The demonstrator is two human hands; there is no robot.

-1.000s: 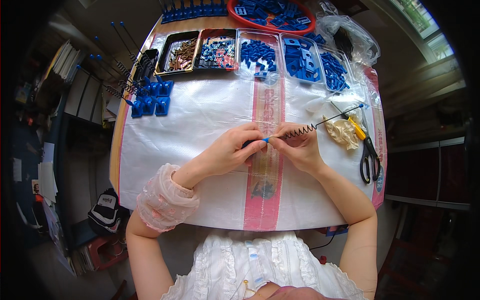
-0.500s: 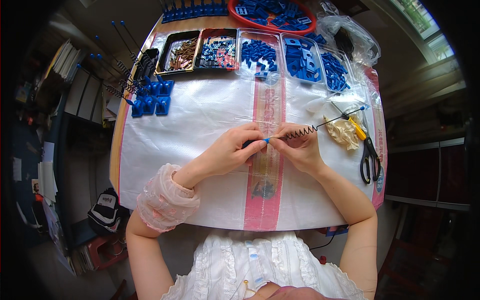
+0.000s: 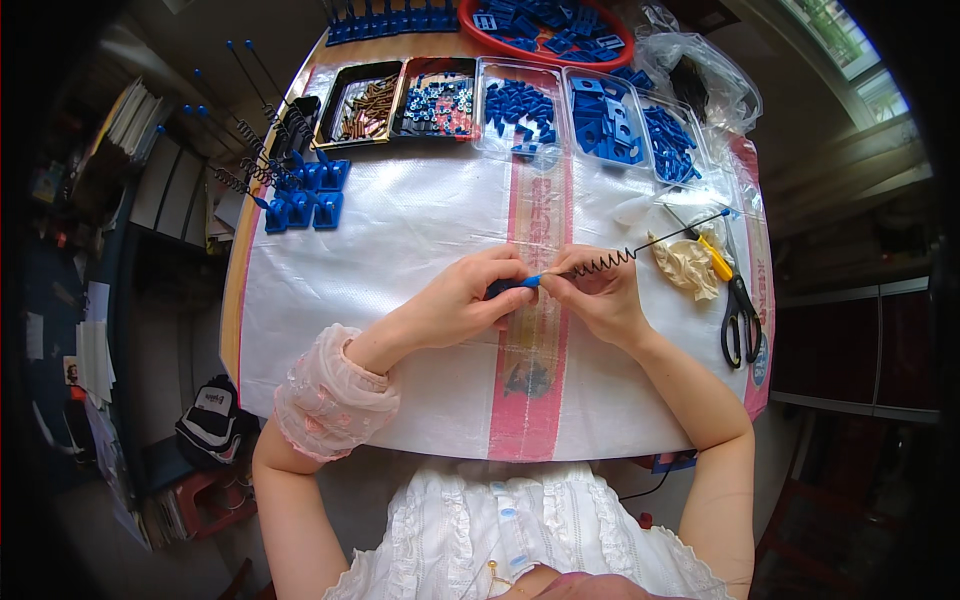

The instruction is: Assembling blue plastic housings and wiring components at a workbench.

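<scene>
Over the middle of the table my two hands meet at a small blue plastic part [image 3: 531,282]. My left hand [image 3: 482,292] is closed on it, thumb and fingers pinching; most of the part is hidden in the hand. The fingers of my right hand [image 3: 598,298] are closed round the near end of a black coiled wire spring [image 3: 603,263], where it meets the blue part. From the coil a straight stem runs out to the upper right and ends in a small blue tip [image 3: 725,213]. Whether the spring is seated in the part cannot be seen.
Trays of brown screws [image 3: 367,108], small nuts [image 3: 436,104] and blue plastic pieces [image 3: 519,110] line the far side. Finished-looking spring pieces on blue bases [image 3: 307,195] stand far left. Scissors [image 3: 740,320], a yellow-handled tool [image 3: 716,258] and crumpled paper [image 3: 684,268] lie right.
Both hands stay in nearly the same place. My left thumb has shifted slightly on the blue part; the spring keeps its angle.
</scene>
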